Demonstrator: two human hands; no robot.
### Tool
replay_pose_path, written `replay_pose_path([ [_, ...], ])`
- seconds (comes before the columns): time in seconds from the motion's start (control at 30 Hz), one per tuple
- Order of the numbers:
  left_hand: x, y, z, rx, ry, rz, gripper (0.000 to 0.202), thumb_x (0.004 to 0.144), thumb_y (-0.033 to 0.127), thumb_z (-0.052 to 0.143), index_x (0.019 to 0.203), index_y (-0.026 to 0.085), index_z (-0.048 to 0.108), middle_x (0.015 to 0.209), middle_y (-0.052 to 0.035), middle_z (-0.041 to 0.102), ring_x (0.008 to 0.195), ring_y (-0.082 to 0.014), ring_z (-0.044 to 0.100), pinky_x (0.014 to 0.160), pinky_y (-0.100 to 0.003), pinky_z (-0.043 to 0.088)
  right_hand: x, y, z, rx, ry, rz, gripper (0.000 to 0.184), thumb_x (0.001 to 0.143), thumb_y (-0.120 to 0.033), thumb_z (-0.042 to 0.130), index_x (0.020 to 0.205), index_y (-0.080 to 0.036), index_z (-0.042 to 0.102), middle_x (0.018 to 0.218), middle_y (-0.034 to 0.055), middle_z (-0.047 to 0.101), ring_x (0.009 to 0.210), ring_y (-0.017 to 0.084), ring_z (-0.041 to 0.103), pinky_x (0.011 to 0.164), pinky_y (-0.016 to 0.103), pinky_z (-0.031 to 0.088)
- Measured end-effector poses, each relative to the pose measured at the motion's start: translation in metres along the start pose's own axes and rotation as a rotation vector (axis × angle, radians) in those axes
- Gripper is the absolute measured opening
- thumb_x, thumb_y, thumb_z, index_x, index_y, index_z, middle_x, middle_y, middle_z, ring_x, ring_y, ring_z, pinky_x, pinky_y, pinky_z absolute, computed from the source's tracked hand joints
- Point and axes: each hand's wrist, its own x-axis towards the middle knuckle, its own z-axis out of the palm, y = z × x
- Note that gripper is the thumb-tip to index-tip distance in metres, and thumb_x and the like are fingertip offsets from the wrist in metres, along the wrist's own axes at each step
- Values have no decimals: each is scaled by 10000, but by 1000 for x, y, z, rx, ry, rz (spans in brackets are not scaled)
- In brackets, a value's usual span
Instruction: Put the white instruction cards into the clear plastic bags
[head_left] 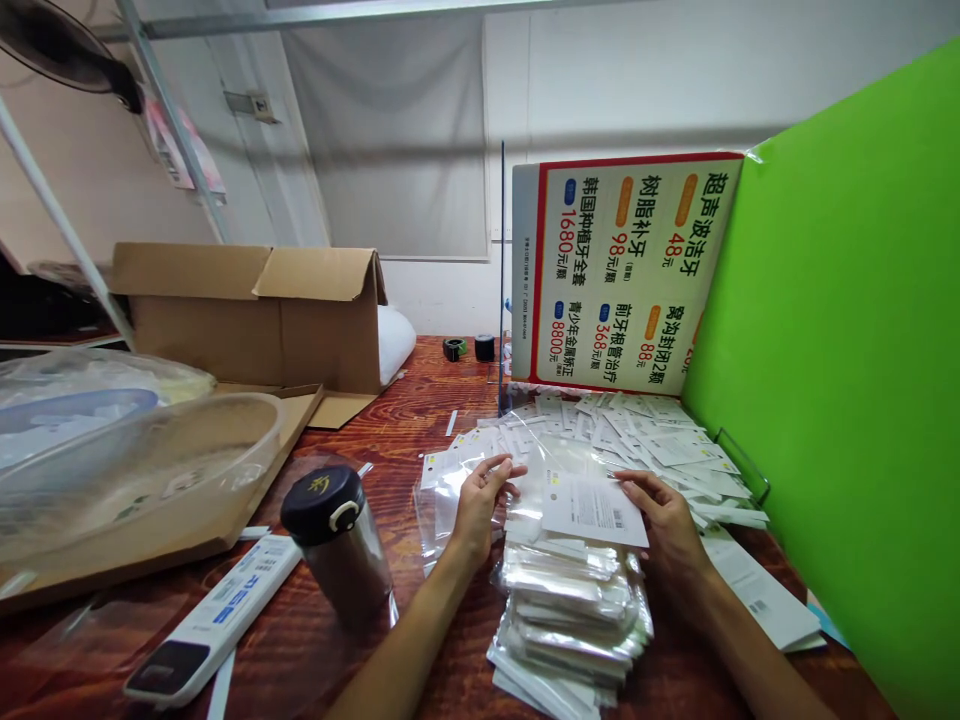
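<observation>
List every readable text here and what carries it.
On the red-edged sign:
"超声波洁牙 48元"
"窝沟封闭2颗 88元"
"树脂补牙 98元/颗"
"前牙根管治疗 368元/颗"
"韩国种植牙全套 1680元/颗"
"青少年金属矫正 8800元"
Too small or blurred to read: the sign's badges and fine print, the white cards, blue lettering on the long white item.

Stack of packets [566,610]: flat, glossy, clear plastic, layered unevenly, with white sheets projecting at its base. A white card [592,512], bearing small dark print, a barcode and a yellow mark, is nearly flat and slightly askew at the stack's top. A transparent plastic sleeve [564,447] spreads at the stack's far edge; whether it encloses the card is unclear.
</observation>
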Motion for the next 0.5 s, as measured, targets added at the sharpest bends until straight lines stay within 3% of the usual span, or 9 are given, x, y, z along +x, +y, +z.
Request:
replay_pose_path([
  [0.17,-3,1,1,114,-94,31,457,703,424,778,1030,129,657,882,-104,740,590,-97,552,579,-212,455,-1,1,2,-70,58,-59,415,690,-484,795,971,-200,684,597,-32,582,397,93,433,339,222,285],
  [0.3,-8,3,3,174,-148,84,430,717,418,776,1026,134,682,839,-79,728,645,-116,575,627,-218,455,-1,3,4,-49,59,-107,469,642,-484,839,982,-201,682,663,-27,590,419,89,463,335,217,322],
  [0.37,-8,3,3,174,-146,89,438,706,431,784,1015,135,692,805,-67,715,667,-135,604,618,-219,449,-2,2,5,-21,-11,-109,510,613,-458,867,1013,-198,687,699,-13,603,502,119,535,395,228,412],
  [0.5,-8,1,2,79,-135,44,490,699,461,787,1055,148,667,862,-80,723,698,-171,652,602,-235,471,-5,-4,5,-27,-203,-71,590,590,-340,902,1115,-202,671,855,40,678,785,202,653,700,308,553],
])
